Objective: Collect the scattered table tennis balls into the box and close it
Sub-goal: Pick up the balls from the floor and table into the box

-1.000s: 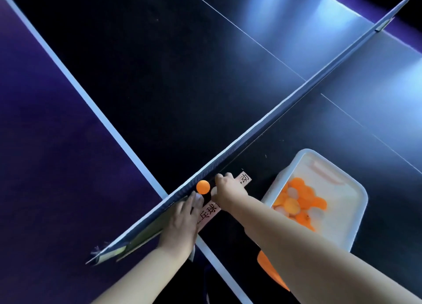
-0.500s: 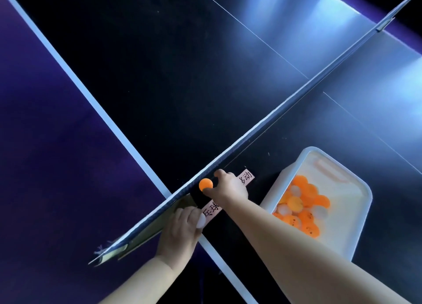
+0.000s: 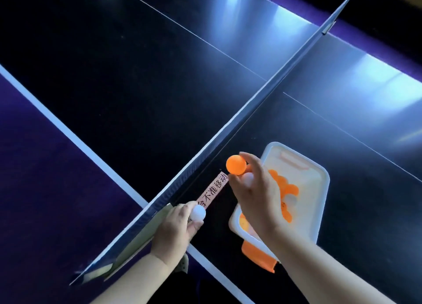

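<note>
My right hand (image 3: 255, 189) holds an orange ball (image 3: 236, 164) in its fingertips, with a white ball (image 3: 247, 179) tucked under it in the same hand, just left of the box. The white plastic box (image 3: 319, 189) stands open on the dark table and holds several orange and white balls (image 3: 286, 189). My left hand (image 3: 178, 228) grips a white ball (image 3: 198, 213) near the net's post end. An orange lid (image 3: 258, 253) shows under the box's near end.
The net (image 3: 228, 125) runs diagonally from lower left to upper right, right beside both hands. A pink paper strip with printed characters (image 3: 213, 190) lies along its foot. The table's white edge line (image 3: 75, 134) and the purple floor are to the left.
My right hand has lifted the orange ball off the table by the net and moved right toward the box. My left hand has pulled back a little with a white ball.
</note>
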`<act>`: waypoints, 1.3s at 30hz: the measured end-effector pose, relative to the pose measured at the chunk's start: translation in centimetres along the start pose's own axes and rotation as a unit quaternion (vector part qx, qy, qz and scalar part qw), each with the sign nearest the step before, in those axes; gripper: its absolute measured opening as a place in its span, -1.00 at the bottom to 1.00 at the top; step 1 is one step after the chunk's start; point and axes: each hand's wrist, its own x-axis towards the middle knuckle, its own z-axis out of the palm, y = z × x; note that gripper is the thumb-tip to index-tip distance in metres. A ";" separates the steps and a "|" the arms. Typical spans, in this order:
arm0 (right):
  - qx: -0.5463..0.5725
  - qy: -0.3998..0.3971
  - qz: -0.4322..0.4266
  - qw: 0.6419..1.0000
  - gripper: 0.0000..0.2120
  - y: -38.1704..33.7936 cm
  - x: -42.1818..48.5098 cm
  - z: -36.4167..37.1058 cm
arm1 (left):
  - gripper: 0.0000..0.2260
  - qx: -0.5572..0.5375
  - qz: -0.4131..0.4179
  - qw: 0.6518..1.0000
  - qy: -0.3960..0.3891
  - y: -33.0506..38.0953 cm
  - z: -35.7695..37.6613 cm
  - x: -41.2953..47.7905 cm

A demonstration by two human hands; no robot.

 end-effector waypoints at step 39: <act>0.079 0.187 0.164 0.965 -0.83 11.6 -13.1 -11.3 | -0.87 -0.037 -0.155 0.966 -0.205 13.8 2.5 4.5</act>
